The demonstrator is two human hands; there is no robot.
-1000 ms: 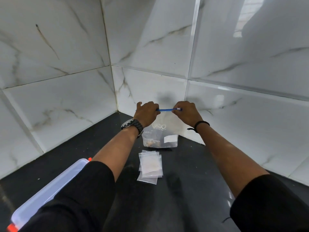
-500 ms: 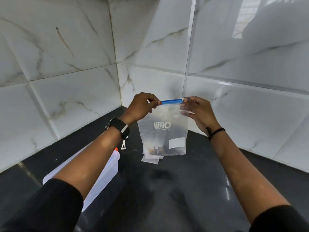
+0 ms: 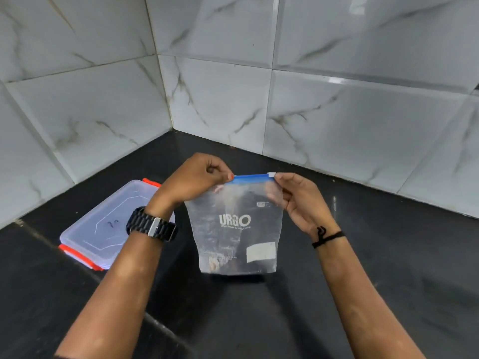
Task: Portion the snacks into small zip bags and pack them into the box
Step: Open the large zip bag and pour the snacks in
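A clear zip bag (image 3: 234, 229) with a blue zip strip, a white slider and "URGO" print hangs upright above the black counter. A few brown snacks lie at its bottom left. My left hand (image 3: 193, 178) pinches the left end of the zip strip. My right hand (image 3: 298, 196) grips the right end by the slider. The lidded clear plastic box (image 3: 108, 224) with orange clasps lies flat on the counter to the left, under my left wrist. The small zip bags are not visible; the big bag hides that spot.
The black counter (image 3: 375, 255) runs into a corner of white marble-look wall tiles (image 3: 337, 112) behind the bag. A counter edge or seam (image 3: 160, 330) crosses the lower left.
Both hands have brought the big bag nearer and lower, away from the wall. The view tilted down, so the box shows fully and the small bags are covered.
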